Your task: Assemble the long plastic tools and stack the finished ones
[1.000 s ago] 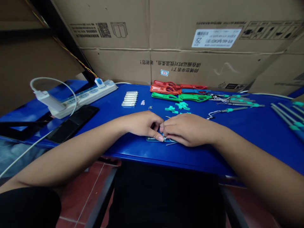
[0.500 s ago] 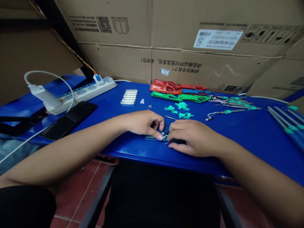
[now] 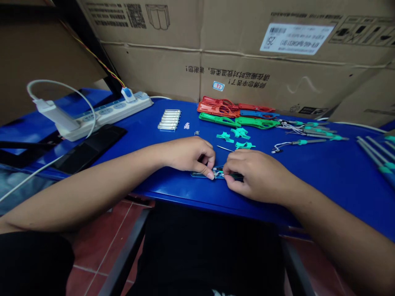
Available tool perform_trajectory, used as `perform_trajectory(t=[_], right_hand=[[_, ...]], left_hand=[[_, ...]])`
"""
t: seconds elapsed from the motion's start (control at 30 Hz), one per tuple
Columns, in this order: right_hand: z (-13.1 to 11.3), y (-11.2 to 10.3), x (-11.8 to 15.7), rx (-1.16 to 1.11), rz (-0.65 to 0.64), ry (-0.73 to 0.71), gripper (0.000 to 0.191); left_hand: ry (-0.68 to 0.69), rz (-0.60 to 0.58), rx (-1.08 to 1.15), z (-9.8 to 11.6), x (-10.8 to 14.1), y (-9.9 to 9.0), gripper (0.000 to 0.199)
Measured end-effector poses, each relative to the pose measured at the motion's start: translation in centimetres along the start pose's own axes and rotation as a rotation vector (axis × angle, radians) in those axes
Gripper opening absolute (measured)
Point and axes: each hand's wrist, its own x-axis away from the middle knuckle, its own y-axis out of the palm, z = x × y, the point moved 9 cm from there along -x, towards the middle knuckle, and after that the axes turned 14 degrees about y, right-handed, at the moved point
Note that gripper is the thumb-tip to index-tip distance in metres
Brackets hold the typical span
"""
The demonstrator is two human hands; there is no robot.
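Observation:
On the blue table's near side lies a blue plastic casing half (image 3: pixel 200 175), long and narrow, with small parts and thin white wires (image 3: pixel 219 174) in it. My left hand (image 3: pixel 194 155) holds the casing down, its thumb pressed on the middle and its fingers curled behind. At the casing's right part my right hand (image 3: pixel 256 172) is closed in a pinch, thumb and forefinger together at the white wires. The right fingers hide much of that end. Just beyond lie a thin metal rod (image 3: pixel 225 148) and several turquoise plastic clips (image 3: pixel 240 132).
Red casings (image 3: pixel 219 107), green casings (image 3: pixel 219 119) and a blue one lie at the back. Wired metal rods with turquoise collars (image 3: pixel 308 142) lie right of them. Glass-like tubes (image 3: pixel 169 120), pink bits (image 3: pixel 187 126), a black phone (image 3: pixel 91 148) and a power strip (image 3: pixel 114 113) are leftward.
My right thumb has moved up to meet the forefinger at the wires; it was lower and apart before. My left hand still presses on the casing. The view has shifted slightly.

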Motion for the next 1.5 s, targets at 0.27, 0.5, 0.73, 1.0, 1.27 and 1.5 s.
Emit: perform_trajectory(t=[0.27,0.5,0.73,1.0,1.27,1.5], right_hand=[[-0.3,0.4,-0.2,0.034,-0.025,0.014,0.018],[-0.4,0.4,-0.3,0.051,-0.024,0.028,0.017],[-0.2,0.6,-0.4,0.048,-0.028,0.017,0.018],[0.1,0.6,-0.4,-0.065,-0.032,0.007,0.017],[0.4,0.4,-0.7,-0.151,-0.033,0.002,0.014],[3.5,-2.6,2.6,-0.167,0.113,0.082,0.021]], left_hand=[[-0.026,-0.009,0.013,-0.2,0.0,0.2,0.021],[-0.035,-0.012,0.016,-0.2,0.0,0.2,0.022],[-0.028,-0.01,0.032,-0.3,0.0,0.3,0.027],[-0.053,-0.022,0.046,-0.4,0.0,0.5,0.027],[-0.049,-0.02,0.05,-0.5,0.1,0.6,0.027],[-0.064,-0.034,0.06,-0.4,0.2,0.5,0.023]])
